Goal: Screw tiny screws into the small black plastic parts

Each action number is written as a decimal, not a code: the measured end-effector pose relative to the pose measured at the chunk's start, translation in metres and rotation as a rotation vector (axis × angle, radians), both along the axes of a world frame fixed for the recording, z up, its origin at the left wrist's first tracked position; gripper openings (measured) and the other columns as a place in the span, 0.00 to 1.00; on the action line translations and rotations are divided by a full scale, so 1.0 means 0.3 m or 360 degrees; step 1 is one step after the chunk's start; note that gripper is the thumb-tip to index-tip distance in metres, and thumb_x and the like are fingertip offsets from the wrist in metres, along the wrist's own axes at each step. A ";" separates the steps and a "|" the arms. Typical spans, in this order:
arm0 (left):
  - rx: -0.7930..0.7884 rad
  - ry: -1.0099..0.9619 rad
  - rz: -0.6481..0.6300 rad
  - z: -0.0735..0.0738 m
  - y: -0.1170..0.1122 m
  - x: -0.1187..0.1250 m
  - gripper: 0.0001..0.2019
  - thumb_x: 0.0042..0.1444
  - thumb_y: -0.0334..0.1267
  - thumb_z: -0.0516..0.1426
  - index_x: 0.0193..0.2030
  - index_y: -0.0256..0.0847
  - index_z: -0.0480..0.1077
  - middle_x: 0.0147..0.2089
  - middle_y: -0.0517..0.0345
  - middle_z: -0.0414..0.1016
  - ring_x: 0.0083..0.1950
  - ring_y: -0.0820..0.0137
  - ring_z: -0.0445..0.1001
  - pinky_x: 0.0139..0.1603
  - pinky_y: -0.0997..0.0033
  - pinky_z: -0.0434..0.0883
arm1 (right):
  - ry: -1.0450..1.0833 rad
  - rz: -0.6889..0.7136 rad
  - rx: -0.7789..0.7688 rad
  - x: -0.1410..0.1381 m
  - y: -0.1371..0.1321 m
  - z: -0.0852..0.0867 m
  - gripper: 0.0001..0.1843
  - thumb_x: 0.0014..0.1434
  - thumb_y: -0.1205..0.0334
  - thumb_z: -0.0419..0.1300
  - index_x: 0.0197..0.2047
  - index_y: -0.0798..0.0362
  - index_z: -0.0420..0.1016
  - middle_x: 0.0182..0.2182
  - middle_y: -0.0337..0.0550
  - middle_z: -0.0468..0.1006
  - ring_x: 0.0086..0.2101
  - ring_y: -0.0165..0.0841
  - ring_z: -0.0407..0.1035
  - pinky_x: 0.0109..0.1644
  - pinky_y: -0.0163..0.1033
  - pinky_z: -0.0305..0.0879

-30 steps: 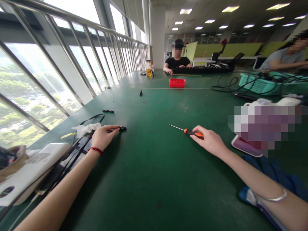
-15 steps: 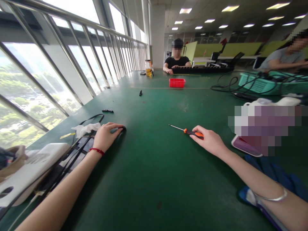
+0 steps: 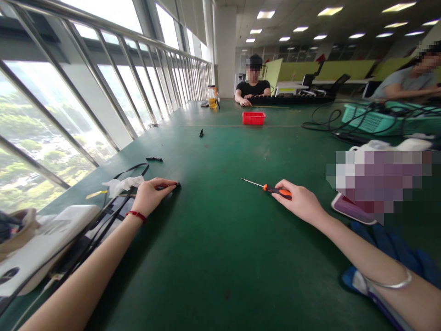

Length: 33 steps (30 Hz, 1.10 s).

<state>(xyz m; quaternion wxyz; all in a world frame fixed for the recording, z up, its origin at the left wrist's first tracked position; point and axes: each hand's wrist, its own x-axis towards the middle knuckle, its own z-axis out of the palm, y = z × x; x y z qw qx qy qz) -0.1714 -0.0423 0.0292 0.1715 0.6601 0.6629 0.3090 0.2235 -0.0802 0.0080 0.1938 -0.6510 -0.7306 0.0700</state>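
My left hand (image 3: 149,195) rests on the green table (image 3: 220,239) with its fingers closed around a small black part (image 3: 176,185), of which only the tip shows past my fingertips. My right hand (image 3: 300,201) grips the orange and black handle of a screwdriver (image 3: 267,187). The thin metal shaft points left and lies just above the table. A red string is tied round my left wrist and a silver bangle sits on my right forearm.
Black cables (image 3: 103,216), a white tissue (image 3: 123,185) and a white device (image 3: 44,243) lie at my left. Small black parts (image 3: 154,159) and a red tray (image 3: 253,118) lie farther off. A blue cloth (image 3: 396,257) is at the right. Two people sit at the far end.
My left hand slid over the small black part, covered it, then drew back a little so that the tip shows. My right hand and the screwdriver have stayed still.
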 end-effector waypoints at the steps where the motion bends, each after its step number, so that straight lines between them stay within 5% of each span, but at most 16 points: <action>1: -0.0045 -0.0043 0.0014 0.002 0.000 0.000 0.22 0.43 0.52 0.58 0.38 0.37 0.77 0.39 0.51 0.79 0.40 0.62 0.75 0.43 0.66 0.71 | 0.0007 0.0006 0.0002 0.001 0.000 -0.001 0.11 0.56 0.49 0.52 0.36 0.46 0.67 0.27 0.36 0.75 0.25 0.33 0.68 0.25 0.34 0.55; 6: 0.0007 0.0044 0.0022 0.004 -0.001 0.011 0.21 0.44 0.52 0.58 0.38 0.38 0.76 0.39 0.52 0.80 0.41 0.61 0.75 0.45 0.64 0.71 | 0.0105 -0.0017 0.0043 0.004 0.000 -0.011 0.10 0.55 0.50 0.54 0.37 0.46 0.66 0.25 0.35 0.74 0.24 0.33 0.67 0.25 0.34 0.54; 10: 0.0087 0.0187 -0.0114 0.001 -0.008 0.071 0.16 0.48 0.50 0.57 0.36 0.41 0.77 0.38 0.55 0.80 0.41 0.61 0.76 0.46 0.64 0.70 | 0.0648 0.0042 0.0104 0.002 -0.003 0.003 0.09 0.53 0.54 0.56 0.34 0.49 0.66 0.25 0.36 0.72 0.25 0.30 0.66 0.29 0.35 0.58; 17: 0.0113 0.0024 -0.0660 -0.021 0.013 0.360 0.10 0.50 0.41 0.58 0.36 0.41 0.78 0.39 0.56 0.79 0.41 0.66 0.75 0.47 0.67 0.70 | 0.1464 0.0147 0.0179 -0.041 0.012 0.115 0.12 0.50 0.53 0.61 0.33 0.52 0.68 0.16 0.30 0.60 0.16 0.25 0.54 0.21 0.34 0.50; 24: 0.0128 -0.0042 -0.0942 -0.063 0.041 0.628 0.06 0.50 0.37 0.59 0.33 0.42 0.77 0.37 0.59 0.78 0.40 0.69 0.74 0.45 0.70 0.70 | 0.0984 0.0126 0.0834 -0.112 0.119 0.266 0.17 0.54 0.52 0.57 0.21 0.52 0.62 0.18 0.34 0.62 0.21 0.26 0.56 0.26 0.35 0.52; 28: 0.0144 -0.0086 -0.0929 -0.071 0.044 0.631 0.06 0.50 0.37 0.59 0.33 0.41 0.76 0.36 0.59 0.78 0.41 0.68 0.73 0.45 0.69 0.69 | 0.0732 0.0149 0.0939 -0.140 0.150 0.308 0.16 0.53 0.55 0.57 0.19 0.51 0.58 0.17 0.34 0.60 0.20 0.26 0.54 0.25 0.35 0.50; 33: 0.0230 -0.0052 -0.0866 -0.073 0.044 0.609 0.07 0.47 0.35 0.60 0.35 0.40 0.74 0.36 0.59 0.77 0.40 0.68 0.72 0.44 0.68 0.69 | 0.0742 0.0200 0.0960 -0.162 0.139 0.290 0.15 0.53 0.56 0.57 0.20 0.51 0.58 0.17 0.34 0.60 0.19 0.25 0.53 0.24 0.34 0.50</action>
